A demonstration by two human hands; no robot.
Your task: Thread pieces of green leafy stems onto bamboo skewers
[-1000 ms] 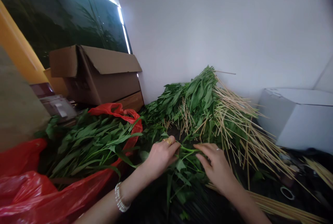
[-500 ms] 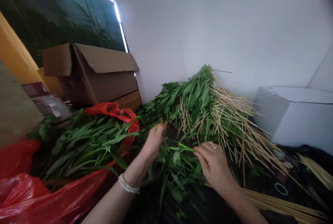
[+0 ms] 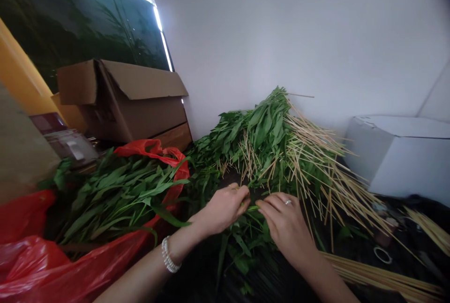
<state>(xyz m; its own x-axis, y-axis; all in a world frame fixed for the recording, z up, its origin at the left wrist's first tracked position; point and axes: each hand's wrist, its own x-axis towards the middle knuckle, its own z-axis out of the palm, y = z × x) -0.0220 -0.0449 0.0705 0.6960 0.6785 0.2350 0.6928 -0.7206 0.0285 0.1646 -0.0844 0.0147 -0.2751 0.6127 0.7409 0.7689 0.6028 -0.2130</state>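
My left hand (image 3: 228, 207), with a beaded bracelet at the wrist, is closed in a pinch; greens show at its fingertips. Close beside it, my right hand (image 3: 286, 218), wearing a ring, pinches the end of a green leafy stem (image 3: 252, 208). Below both hands lies a small heap of loose leafy greens (image 3: 242, 246). Behind them rises a big pile of leafy greens on thin wooden sticks (image 3: 263, 127), the bare stick ends (image 3: 323, 157) fanning out to the right.
At the left a red plastic bag (image 3: 91, 265) holds long leafy greens (image 3: 116, 200). An open cardboard box (image 3: 147, 110) stands behind it. On the right are a white box (image 3: 415, 162), a bundle of thin sticks (image 3: 379, 277) and a white ring (image 3: 382, 255).
My left hand has moved right and toward me, from beside the pile to just beside my right hand. The right hand has barely shifted and keeps its pinch on the stem.
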